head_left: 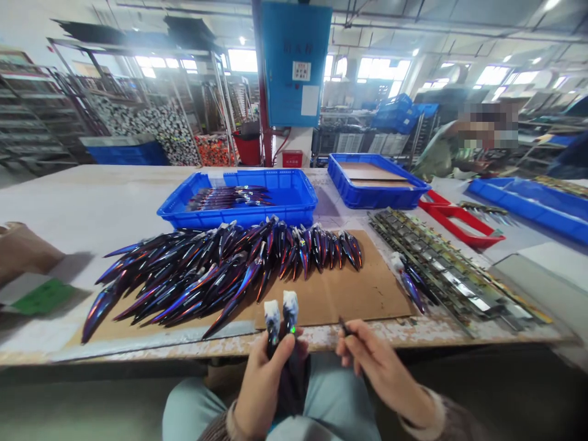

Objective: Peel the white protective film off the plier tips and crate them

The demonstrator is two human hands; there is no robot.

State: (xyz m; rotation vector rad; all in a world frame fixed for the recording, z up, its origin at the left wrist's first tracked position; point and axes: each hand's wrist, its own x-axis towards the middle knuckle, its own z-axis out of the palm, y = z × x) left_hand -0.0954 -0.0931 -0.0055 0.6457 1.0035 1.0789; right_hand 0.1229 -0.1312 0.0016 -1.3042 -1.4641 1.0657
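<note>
My left hand point(263, 380) is closed around two dark, glossy, tapered pieces point(293, 376). Their white-wrapped ends point up, just off the table's front edge. To the right, my right hand point(374, 362) pinches a thin dark pen-like tool point(343, 326), its tip towards the table and apart from the pieces. Ahead lies a broad pile of similar curved pieces point(197, 275), black with blue, purple and orange sheen, on a brown cardboard sheet point(340, 297). Two or so more glossy pieces point(411, 288) rest right of the cardboard.
Behind the pile stands a blue bin point(239, 217) with more pieces; a second blue bin point(381, 197) holds flat brown boards. Metal strip racks point(452, 275) and red trays point(463, 226) lie at right. A brown object point(25, 254) sits far left. Another person point(441, 147) is beyond the table.
</note>
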